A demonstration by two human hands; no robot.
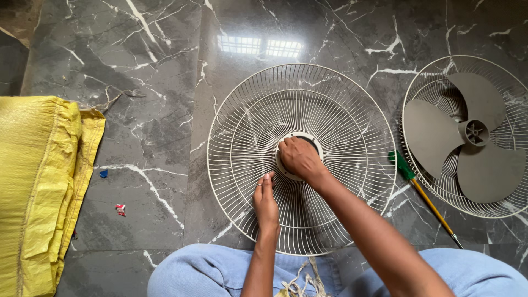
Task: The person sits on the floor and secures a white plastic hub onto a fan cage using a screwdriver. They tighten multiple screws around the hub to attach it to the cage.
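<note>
The white wire fan guard (pixel 301 159) lies flat on the dark marbled floor (pixel 159 66), just in front of my knees, with its near rim almost at my jeans.

Going from the left: a yellow woven sack (pixel 41 187) lies bunched along the floor's left edge. Beside it a small blue scrap (pixel 103 174) and a red and white scrap (pixel 120 209) sit on bare floor, well apart from the guard.

My left hand (pixel 265 206) rests flat on the guard's wires, fingers straight and together, pressing down and gripping nothing. My right hand (pixel 300 158) is on the round hub at the guard's centre, fingers curled down over it; how tightly they close around it I cannot tell.

Just off the guard's right rim lies a screwdriver (pixel 426 201) with a green handle and yellow shaft. Past it, at the floor's right edge, a second wire guard (pixel 434 88) holds a grey three-bladed fan blade (pixel 473 137).
</note>
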